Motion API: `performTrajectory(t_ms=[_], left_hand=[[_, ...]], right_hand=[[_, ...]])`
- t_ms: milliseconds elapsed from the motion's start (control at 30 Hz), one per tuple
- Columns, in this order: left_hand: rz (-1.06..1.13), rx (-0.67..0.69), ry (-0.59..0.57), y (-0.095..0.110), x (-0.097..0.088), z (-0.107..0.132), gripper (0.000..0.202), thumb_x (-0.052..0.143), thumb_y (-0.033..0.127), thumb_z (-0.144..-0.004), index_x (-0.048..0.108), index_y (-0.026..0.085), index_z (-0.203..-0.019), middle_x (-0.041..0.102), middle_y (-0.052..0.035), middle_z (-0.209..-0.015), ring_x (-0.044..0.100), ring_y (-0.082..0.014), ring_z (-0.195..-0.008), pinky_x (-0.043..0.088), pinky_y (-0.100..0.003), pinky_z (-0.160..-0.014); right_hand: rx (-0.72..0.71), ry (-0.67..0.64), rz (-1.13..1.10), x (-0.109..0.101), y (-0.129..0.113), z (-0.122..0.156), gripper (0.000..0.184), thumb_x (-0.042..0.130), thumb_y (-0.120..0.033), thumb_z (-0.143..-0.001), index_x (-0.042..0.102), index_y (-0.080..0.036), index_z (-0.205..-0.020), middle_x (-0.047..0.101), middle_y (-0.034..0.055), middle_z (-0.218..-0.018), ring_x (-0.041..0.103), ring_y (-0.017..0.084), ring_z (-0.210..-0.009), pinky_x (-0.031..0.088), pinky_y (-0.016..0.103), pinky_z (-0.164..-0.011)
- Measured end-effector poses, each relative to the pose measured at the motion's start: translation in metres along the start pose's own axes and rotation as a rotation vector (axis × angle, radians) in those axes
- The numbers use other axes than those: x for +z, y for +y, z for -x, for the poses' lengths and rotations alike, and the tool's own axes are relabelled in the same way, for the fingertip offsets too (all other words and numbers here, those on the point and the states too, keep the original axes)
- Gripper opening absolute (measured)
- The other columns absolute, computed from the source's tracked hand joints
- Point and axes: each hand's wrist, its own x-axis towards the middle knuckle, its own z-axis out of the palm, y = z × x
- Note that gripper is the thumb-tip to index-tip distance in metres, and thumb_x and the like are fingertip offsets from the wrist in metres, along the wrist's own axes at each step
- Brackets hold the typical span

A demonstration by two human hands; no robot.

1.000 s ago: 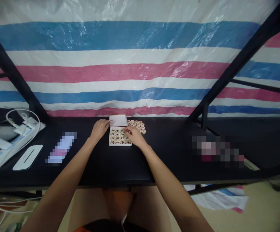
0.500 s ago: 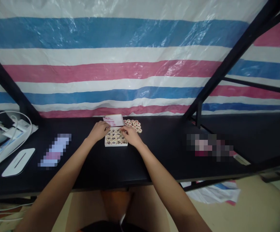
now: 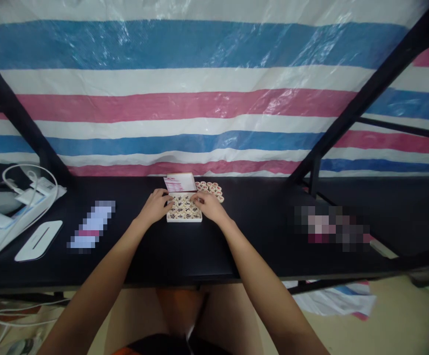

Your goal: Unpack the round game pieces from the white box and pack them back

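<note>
A small cream box (image 3: 184, 219) filled with round wooden pieces marked in black sits on the black table (image 3: 185, 251). My left hand (image 3: 155, 207) rests at the box's left edge, fingers curled against it. My right hand (image 3: 207, 206) lies over the box's right side, fingertips pinched on the pieces near the top row. What they pinch is too small to name. Behind the box lies its white and pink lid (image 3: 179, 182), and a loose heap of round pieces (image 3: 211, 189) with red marks sits to the right of it.
White chargers and cables (image 3: 18, 202) and a flat white device (image 3: 39, 240) lie at the table's left end. Blurred patches sit left and right of the box. A striped plastic sheet hangs behind, with black frame bars slanting on both sides.
My left hand has slid from the lid down to the box's left edge. My right hand stays over the pieces on the right side. The view has shifted slightly.
</note>
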Motion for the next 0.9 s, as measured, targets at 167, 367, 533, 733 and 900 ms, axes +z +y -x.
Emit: performTrajectory(t_ms=[167, 367, 533, 733, 900], left_hand=[[-0.002, -0.007, -0.01, -0.001, 0.0, 0.001, 0.029, 0.051, 0.034, -0.087, 0.07, 0.019, -0.102, 0.057, -0.0115, -0.114, 0.048, -0.0277, -0.111, 0.041, -0.044, -0.096], [-0.078, -0.03, 0.058, 0.006, 0.005, -0.005, 0.025, 0.052, 0.029, -0.086, 0.071, 0.018, -0.098, 0.055, -0.0133, -0.118, 0.047, -0.0299, -0.112, 0.041, -0.045, -0.094], [-0.176, -0.08, 0.011, 0.012, 0.009, -0.007, 0.028, 0.054, 0.032, -0.085, 0.071, 0.015, -0.1, 0.056, -0.0163, -0.117, 0.047, -0.033, -0.111, 0.042, -0.046, -0.09], [-0.188, -0.108, -0.017, 0.012, 0.01, -0.005, 0.033, 0.051, 0.034, -0.087, 0.068, 0.014, -0.107, 0.056, -0.0168, -0.118, 0.048, -0.0326, -0.11, 0.041, -0.045, -0.09], [-0.064, -0.149, -0.039, 0.008, 0.011, -0.006, 0.03, 0.053, 0.034, -0.086, 0.067, 0.017, -0.107, 0.056, -0.0132, -0.114, 0.049, -0.0292, -0.108, 0.042, -0.042, -0.093]], right_hand=[[0.007, -0.021, 0.002, 0.001, 0.0, 0.001, 0.02, 0.054, -0.009, -0.079, 0.071, -0.018, -0.086, 0.065, 0.0027, -0.081, 0.053, 0.013, -0.067, 0.042, 0.026, -0.07], [0.02, -0.061, -0.007, 0.002, -0.003, 0.001, 0.02, 0.055, -0.008, -0.078, 0.071, -0.017, -0.086, 0.067, 0.0037, -0.081, 0.058, 0.014, -0.07, 0.044, 0.026, -0.071], [0.025, -0.061, 0.007, 0.002, -0.003, 0.001, 0.021, 0.055, -0.008, -0.077, 0.071, -0.018, -0.088, 0.068, 0.0039, -0.083, 0.059, 0.014, -0.071, 0.045, 0.027, -0.073], [0.037, -0.079, 0.004, 0.001, -0.003, 0.001, 0.02, 0.055, -0.009, -0.078, 0.071, -0.016, -0.089, 0.069, 0.0052, -0.083, 0.06, 0.014, -0.07, 0.046, 0.027, -0.072], [0.033, -0.08, 0.012, 0.002, -0.004, 0.001, 0.02, 0.055, -0.011, -0.08, 0.071, -0.017, -0.091, 0.07, 0.005, -0.085, 0.061, 0.015, -0.073, 0.046, 0.027, -0.074]])
